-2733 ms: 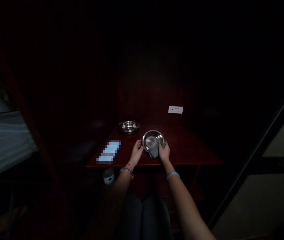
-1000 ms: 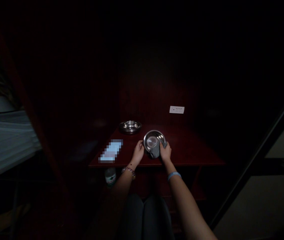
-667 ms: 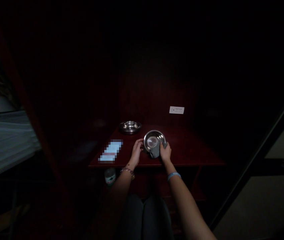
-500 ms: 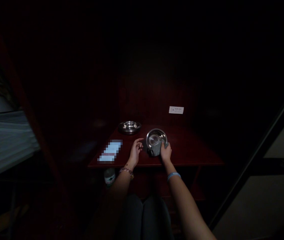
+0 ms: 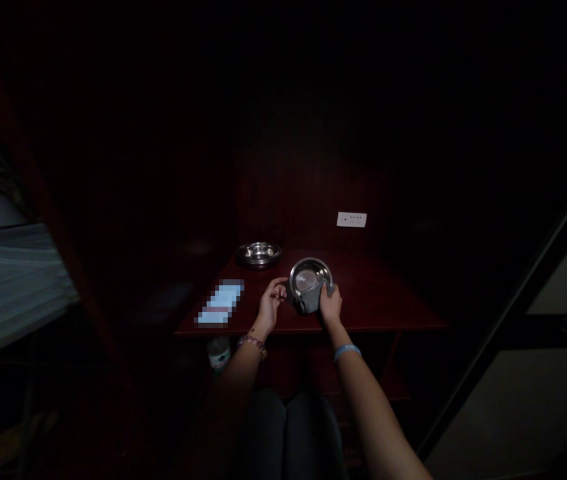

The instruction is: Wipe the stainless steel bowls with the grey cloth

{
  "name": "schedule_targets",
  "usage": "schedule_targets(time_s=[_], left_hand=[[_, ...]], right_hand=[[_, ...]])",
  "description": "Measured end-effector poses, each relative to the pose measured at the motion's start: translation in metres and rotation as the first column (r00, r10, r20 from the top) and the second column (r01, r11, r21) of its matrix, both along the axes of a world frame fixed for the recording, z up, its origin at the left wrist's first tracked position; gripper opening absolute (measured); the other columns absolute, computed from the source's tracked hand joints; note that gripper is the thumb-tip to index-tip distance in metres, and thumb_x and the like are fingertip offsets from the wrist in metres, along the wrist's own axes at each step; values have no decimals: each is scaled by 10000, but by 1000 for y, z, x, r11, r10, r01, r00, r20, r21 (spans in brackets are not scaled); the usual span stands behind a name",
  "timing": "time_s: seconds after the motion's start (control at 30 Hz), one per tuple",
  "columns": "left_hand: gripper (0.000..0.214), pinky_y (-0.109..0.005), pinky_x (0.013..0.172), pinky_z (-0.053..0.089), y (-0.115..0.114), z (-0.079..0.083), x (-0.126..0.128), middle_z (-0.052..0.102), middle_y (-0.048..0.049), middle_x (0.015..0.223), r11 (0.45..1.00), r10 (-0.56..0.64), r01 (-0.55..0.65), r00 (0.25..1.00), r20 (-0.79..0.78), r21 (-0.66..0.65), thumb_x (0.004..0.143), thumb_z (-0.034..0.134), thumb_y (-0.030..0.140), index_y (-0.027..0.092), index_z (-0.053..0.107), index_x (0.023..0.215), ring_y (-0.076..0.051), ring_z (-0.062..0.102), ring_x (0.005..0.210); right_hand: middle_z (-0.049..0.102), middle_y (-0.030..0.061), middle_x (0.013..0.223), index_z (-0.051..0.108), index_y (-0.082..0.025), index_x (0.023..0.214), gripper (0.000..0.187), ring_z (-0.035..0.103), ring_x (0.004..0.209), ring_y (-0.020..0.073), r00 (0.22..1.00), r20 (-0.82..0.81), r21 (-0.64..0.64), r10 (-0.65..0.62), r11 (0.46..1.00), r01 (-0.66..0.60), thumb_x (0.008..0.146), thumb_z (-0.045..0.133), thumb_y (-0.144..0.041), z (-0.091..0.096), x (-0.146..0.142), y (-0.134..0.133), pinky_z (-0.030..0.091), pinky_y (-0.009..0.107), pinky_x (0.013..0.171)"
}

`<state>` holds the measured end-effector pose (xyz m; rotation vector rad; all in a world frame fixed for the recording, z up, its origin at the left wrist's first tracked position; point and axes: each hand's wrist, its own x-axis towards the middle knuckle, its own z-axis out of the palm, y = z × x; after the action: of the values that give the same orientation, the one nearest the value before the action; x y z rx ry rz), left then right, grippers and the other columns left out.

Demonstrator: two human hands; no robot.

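Note:
A shiny metal bowl [image 5: 307, 279] is tilted toward me above the front of the dark red tabletop. A grey cloth [image 5: 309, 299] is folded over its near rim. My right hand [image 5: 330, 303] grips the cloth and the bowl's rim at the right, with the thumb on the cloth's inner side. On the left, my left hand [image 5: 272, 303] has its fingers apart and half curled. One fingertip reaches the bowl's left rim, beside a dark part that may be cloth. Whether it presses on the bowl is hard to see.
Shallow metal dishes [image 5: 258, 255], seemingly stacked, stand at the back left of the tabletop [image 5: 378, 293]. A blurred-out, lit phone-like object [image 5: 220, 303] lies at the left. Below the table edge is a bottle [image 5: 218, 353]. A white socket [image 5: 352, 219] sits on the back wall.
The bowl has shifted slightly left, closer to my left fingertips, and the cloth shows a little differently. Both hands are in nearly the same place.

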<state>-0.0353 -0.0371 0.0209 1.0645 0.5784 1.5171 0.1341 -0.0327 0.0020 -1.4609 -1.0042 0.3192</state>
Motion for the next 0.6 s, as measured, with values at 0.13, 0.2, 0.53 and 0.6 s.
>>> schedule_targets(time_s=[0.13,0.2,0.53,0.6], left_hand=[[344,-255,578,312,1,-1,1,437,16,625,1000,5,-6,1000,-23,-16,642,458,243,161,600,944,-121,425,603],[342,-254,582,319,2,-1,2,441,18,628,1000,9,-10,999,-34,-22,641,464,242,166,595,947,-121,429,606],[373,-241,584,350,-2,1,1,483,12,676,1000,25,-25,998,-57,0,668,453,241,186,584,1012,-123,467,643],[367,-237,582,348,-3,2,1,485,13,679,999,34,-35,997,-63,-5,668,457,238,189,584,1009,-121,468,645]], right_hand=[[698,98,880,608,-181,892,280,651,813,214,1000,-1,16,1,1000,-1,867,484,-431,-2,0,2,437,262,701],[699,99,884,609,-179,898,284,652,818,213,1000,-6,11,1,1000,-1,864,487,-434,-3,0,3,439,260,705],[701,95,878,613,-179,900,270,653,806,209,1000,-12,19,10,1000,-10,863,495,-420,0,0,0,443,259,703],[701,89,869,614,-181,896,272,650,797,205,1000,-14,17,11,1000,-11,864,497,-424,1,-1,-1,443,255,693]])
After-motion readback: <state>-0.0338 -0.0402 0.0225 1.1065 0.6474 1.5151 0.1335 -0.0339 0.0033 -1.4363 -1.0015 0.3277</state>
